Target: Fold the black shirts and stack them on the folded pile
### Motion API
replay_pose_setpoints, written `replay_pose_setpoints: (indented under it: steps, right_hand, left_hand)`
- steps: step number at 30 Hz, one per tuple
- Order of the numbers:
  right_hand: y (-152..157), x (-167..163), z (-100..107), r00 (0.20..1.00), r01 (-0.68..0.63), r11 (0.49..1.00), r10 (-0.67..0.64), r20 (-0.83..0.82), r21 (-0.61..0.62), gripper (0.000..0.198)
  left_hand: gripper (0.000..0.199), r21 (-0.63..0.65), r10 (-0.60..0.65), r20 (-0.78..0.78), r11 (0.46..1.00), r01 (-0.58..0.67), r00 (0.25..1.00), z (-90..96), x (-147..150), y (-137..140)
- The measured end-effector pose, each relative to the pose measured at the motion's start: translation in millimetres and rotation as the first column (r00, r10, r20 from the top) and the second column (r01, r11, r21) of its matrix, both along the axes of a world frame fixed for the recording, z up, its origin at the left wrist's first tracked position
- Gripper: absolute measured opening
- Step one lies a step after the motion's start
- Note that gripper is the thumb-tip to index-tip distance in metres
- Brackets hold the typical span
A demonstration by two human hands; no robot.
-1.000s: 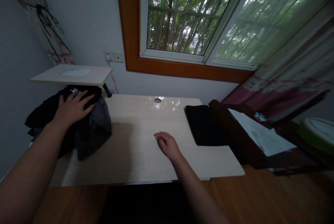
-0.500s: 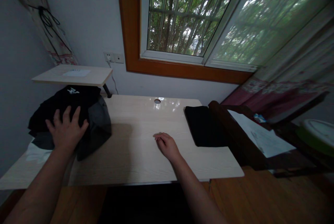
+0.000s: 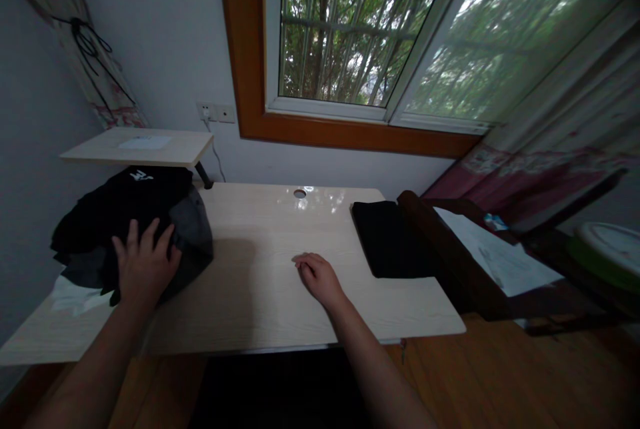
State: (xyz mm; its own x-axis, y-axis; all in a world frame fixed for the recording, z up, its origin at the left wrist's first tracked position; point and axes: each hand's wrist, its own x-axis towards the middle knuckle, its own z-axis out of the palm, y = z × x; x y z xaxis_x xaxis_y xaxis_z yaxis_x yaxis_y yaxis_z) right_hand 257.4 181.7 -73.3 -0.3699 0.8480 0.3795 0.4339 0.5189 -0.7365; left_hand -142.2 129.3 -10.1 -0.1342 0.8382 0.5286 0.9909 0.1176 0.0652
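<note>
On the left of the desk lies a heap of dark clothes [image 3: 115, 199], black and grey, with a small white print on the black part. My left hand [image 3: 146, 261] is spread over the front of the heap, fingers apart, palm down. White cloth [image 3: 75, 295] sticks out beneath the heap at the left. My right hand [image 3: 320, 279] rests at the middle of the pale wooden desk [image 3: 280, 315], loosely curled, with nothing visible in it. To its right, a flat black rectangular item [image 3: 390, 239] lies near the desk's right edge; its kind is unclear.
A raised shelf [image 3: 185, 149] bearing a paper sheet [image 3: 145, 142] overhangs the back of the heap. A round cable hole [image 3: 300, 194] is near the desk's back edge. At right stands dark furniture with papers [image 3: 495, 252] on it. A window [image 3: 350, 35] is behind.
My left hand has moved right and a little toward me over the clothes, fingers still spread. My right hand stays in place. The view has shifted slightly.
</note>
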Motion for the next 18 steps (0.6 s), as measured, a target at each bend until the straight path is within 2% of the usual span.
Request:
replay_pose_setpoints:
  steps: [3, 6, 8, 10, 13, 18]
  right_hand:
    - [-1, 0, 1, 1.000, -0.004, 1.000, 0.004, -0.004, 0.006, 0.036]
    - [-3, 1, 6, 0.999, 0.018, 1.000, -0.017, -0.047, 0.023, 0.035]
    - [-4, 3, 11, 0.995, 0.079, 0.996, -0.075, -0.068, 0.047, 0.035]
    - [-3, 10, 15, 0.984, 0.172, 0.982, -0.169, -0.050, 0.083, 0.033]
    - [3, 33, 19, 0.937, 0.340, 0.927, -0.348, 0.024, 0.161, 0.031]
    - [20, 98, 22, 0.769, 0.539, 0.796, -0.599, 0.225, 0.277, 0.043]
  left_hand:
    - [0.062, -0.060, -0.111, 0.002, 0.992, 0.111, 0.994, -16.0, 15, 4]
    - [0.057, -0.096, -0.290, 0.006, 0.952, 0.289, 0.957, -36.9, 37, 12]
    - [0.055, -0.129, -0.409, 0.017, 0.904, 0.407, 0.913, -50.9, 53, 18]
    - [0.053, -0.148, -0.465, 0.030, 0.873, 0.464, 0.885, -62.8, 69, 22]
    - [0.051, -0.146, -0.474, 0.051, 0.867, 0.476, 0.879, -74.3, 86, 25]
    - [0.051, -0.136, -0.467, 0.095, 0.869, 0.476, 0.879, -78.9, 89, 24]
